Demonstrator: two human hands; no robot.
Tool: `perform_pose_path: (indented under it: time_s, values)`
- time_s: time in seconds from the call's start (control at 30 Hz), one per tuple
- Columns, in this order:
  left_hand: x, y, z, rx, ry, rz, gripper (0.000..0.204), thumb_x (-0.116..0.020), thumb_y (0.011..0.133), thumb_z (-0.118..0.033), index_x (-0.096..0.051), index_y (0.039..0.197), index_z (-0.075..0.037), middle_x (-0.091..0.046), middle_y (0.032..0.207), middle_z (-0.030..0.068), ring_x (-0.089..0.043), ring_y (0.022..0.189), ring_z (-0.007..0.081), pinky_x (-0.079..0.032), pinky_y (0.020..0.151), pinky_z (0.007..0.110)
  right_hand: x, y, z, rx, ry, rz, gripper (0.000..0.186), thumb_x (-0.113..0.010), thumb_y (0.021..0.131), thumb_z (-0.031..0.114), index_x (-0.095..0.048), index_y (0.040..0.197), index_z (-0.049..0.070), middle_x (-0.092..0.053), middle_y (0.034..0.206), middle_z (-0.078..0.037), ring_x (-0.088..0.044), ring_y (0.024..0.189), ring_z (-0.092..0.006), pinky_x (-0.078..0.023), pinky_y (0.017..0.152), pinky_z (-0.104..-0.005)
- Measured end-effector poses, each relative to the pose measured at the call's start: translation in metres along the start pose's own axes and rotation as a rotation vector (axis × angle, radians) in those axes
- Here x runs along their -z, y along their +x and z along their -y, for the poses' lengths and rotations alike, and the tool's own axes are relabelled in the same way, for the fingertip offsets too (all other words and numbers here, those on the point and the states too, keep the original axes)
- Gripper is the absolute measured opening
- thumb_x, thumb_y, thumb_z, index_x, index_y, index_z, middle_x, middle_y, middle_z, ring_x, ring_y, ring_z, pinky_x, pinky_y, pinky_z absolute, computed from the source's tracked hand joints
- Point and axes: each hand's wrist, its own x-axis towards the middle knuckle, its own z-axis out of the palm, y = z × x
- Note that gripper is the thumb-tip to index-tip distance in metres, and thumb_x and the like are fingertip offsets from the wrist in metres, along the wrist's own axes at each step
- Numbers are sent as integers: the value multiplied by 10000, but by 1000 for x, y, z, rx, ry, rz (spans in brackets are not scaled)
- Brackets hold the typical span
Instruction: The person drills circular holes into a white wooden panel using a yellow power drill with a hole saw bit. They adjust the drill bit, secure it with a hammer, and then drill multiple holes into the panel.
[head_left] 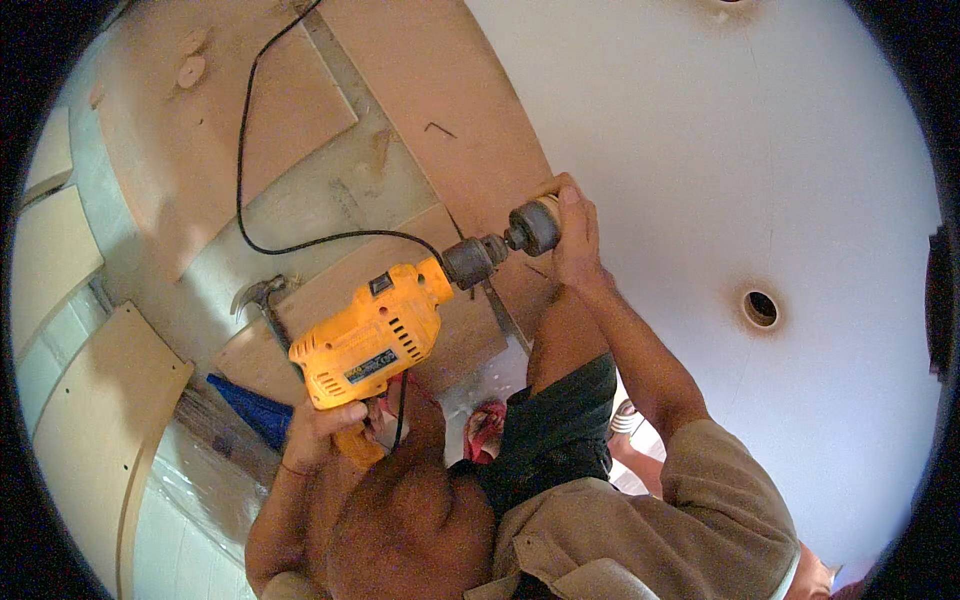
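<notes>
An orange power drill [375, 335] lies slantwise across my lap, its chuck pointing up and to the right. My left hand [328, 425] is wrapped round the drill's handle. A dark, cup-shaped hole saw [535, 228] is mounted in the drill's chuck [473, 262]. With its fingers curled round the saw's open end, my right hand [578, 235] grips it. Something pale and tan shows at the saw's mouth beside the fingers; whether it is a wood plug I cannot tell. The drill's black cord [241, 170] loops away to the upper left.
To the right stretches a large white panel [680, 170] with round, brown-edged holes [760, 308]. A claw hammer [262, 295] lies left of the drill. A small hex key [440, 129] rests on a brown board [410, 60]. Curved pale boards [110, 390] and blue fabric [255, 408] are at the left.
</notes>
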Motion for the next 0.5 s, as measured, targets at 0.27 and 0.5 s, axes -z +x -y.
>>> perform_pose_path:
  time_s: [0.27, 0.5]
  values:
    - [4, 7, 8, 40, -99, 136, 517, -780, 817, -169, -611, 1261, 33, -742, 1009, 141, -728, 827, 235, -601, 654, 320, 23, 5, 17, -13, -45, 166, 539, -282, 1095, 460, -599, 977, 41, -639, 802, -73, -596, 763, -155, -487, 707, -360]
    - [6, 11, 14, 20, -112, 63, 581, -771, 811, -186, -583, 1316, 32, -745, 1085, 176, -734, 855, 241, -612, 663, 326, 46, 18, -3, -218, 85, 88, 489, -297, 1116, 451, -591, 1068, 63, -649, 857, -53, -601, 767, -153, -491, 681, -337]
